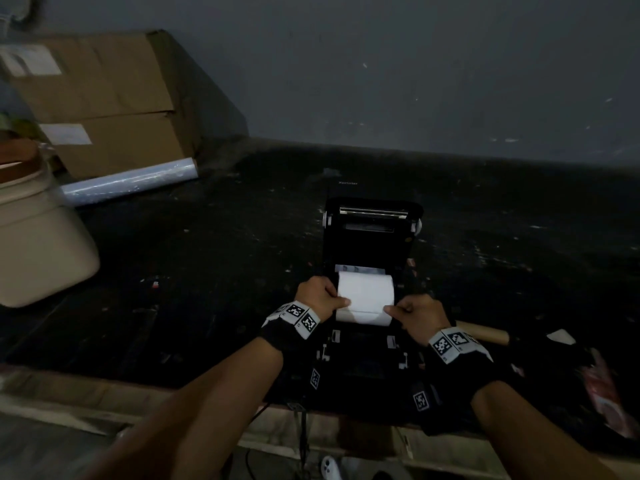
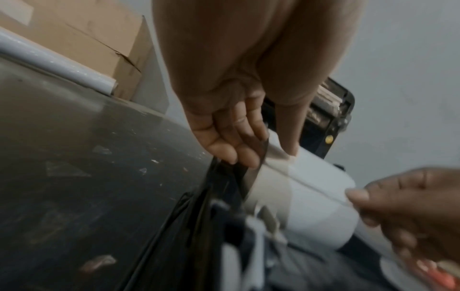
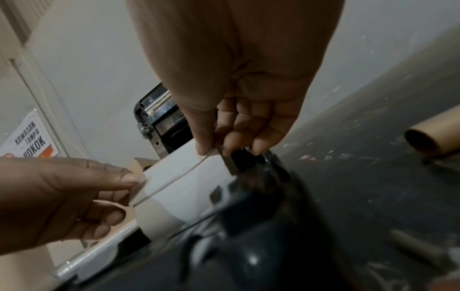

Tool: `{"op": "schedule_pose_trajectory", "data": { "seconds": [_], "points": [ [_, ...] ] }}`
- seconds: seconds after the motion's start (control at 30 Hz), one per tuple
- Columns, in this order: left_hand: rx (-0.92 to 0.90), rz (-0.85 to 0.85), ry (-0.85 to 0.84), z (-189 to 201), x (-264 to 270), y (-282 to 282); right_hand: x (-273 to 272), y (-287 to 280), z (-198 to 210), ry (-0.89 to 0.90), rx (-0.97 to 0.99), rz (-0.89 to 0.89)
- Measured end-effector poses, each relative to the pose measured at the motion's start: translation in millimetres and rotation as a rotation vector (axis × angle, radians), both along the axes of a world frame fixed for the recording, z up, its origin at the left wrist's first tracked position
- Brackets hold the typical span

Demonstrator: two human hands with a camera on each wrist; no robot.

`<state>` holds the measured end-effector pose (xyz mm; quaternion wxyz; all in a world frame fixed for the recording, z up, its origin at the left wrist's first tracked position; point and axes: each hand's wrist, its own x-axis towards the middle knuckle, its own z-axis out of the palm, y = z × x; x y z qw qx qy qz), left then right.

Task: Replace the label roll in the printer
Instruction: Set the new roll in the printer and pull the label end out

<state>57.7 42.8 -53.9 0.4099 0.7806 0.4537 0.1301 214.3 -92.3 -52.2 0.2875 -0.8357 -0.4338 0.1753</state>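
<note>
The black label printer (image 1: 370, 233) stands on the dark table with its lid (image 1: 372, 211) tipped up and back. A white label roll (image 1: 365, 294) lies across the open bay. My left hand (image 1: 341, 301) pinches the left corner of the roll's loose front edge; my right hand (image 1: 391, 311) pinches the right corner. In the left wrist view my thumb (image 2: 290, 145) lies on the paper (image 2: 321, 189) and my fingers (image 2: 240, 155) curl at the roll's end. In the right wrist view thumb and fingers (image 3: 204, 147) grip the thin edge of the paper (image 3: 174, 187).
Cardboard boxes (image 1: 104, 98) and a roll of clear film (image 1: 131, 183) sit at the back left, with a beige container (image 1: 38, 244) in front of them. An empty cardboard tube (image 1: 481, 332) and a red packet (image 1: 602, 393) lie right of the printer. The table's front edge runs below my forearms.
</note>
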Motion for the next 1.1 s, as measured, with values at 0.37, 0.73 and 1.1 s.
{"op": "schedule_pose_trajectory", "data": {
  "seconds": [0.37,0.73,1.1],
  "points": [
    [-0.029,-0.021,0.046,4,-9,-17,-5,-22,7,-0.011,-0.071,0.106],
    [-0.041,-0.089,0.104,0,-17,-20,-3,-25,5,-0.092,-0.201,0.195],
    [-0.084,-0.184,0.146,-8,-19,-17,9,-23,1,0.042,-0.234,0.259]
  ]
}}
